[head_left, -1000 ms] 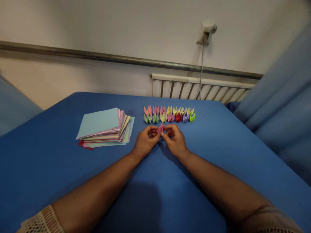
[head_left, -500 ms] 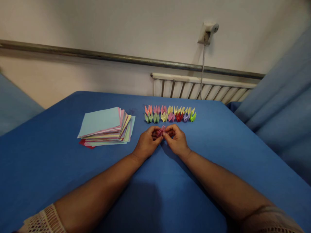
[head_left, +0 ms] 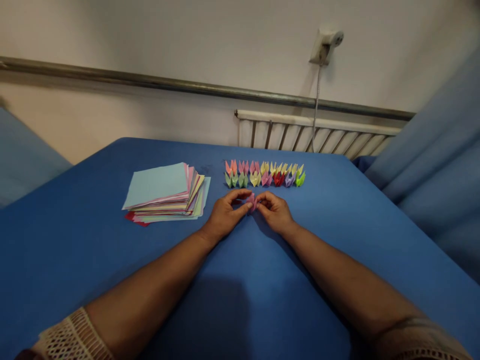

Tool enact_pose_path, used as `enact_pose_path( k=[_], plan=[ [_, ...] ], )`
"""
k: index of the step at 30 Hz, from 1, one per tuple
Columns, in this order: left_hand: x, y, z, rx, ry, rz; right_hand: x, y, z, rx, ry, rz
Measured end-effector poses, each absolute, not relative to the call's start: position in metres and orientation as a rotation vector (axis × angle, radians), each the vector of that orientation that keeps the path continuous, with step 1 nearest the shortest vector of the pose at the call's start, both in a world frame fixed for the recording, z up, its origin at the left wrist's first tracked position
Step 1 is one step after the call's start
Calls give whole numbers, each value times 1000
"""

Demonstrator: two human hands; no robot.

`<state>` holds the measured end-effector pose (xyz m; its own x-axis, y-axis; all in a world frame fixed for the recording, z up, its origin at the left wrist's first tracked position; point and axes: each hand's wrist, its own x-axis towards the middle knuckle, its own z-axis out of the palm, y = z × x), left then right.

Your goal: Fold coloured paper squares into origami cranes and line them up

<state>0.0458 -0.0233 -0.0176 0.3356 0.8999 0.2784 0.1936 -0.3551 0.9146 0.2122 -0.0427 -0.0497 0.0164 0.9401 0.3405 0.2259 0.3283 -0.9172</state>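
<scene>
A small pink origami crane [head_left: 252,202] is between my two hands, just in front of the rows of folded cranes. My left hand [head_left: 226,212] closes on its left side with the thumb at the paper and the fingers curved behind. From the other side my right hand [head_left: 275,210] pinches the paper between thumb and fingertips. Fingers cover part of its folds. Just beyond, several finished paper cranes [head_left: 266,178] stand in two rows, in green, yellow, pink, red, purple and other colours.
To the left lies a stack of coloured paper sheets [head_left: 157,185], light blue on top. A blue cloth [head_left: 300,310] covers the table. Behind it are a radiator [head_left: 285,137], a metal rail [head_left: 180,86] and a wall socket [head_left: 321,47] with a cord. Blue curtains [head_left: 442,165] hang at right.
The fingers of both hands have shifted on the pink crane, my left fingers straightening a little and showing more of the paper. The camera view has moved slightly.
</scene>
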Motion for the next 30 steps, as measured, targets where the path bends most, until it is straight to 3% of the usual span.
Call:
enact_pose_path(
  k=[6,16,30],
  plan=[
    [48,-28,-17,1866,983,1054,208,-48,-48,-1144,-1514,721],
    [48,-18,-24,1520,875,1035,211,-44,-53,-1188,-1460,779],
    [48,-25,-17,1935,1013,1007,210,-47,-50,-1175,-1548,730]
  ],
)
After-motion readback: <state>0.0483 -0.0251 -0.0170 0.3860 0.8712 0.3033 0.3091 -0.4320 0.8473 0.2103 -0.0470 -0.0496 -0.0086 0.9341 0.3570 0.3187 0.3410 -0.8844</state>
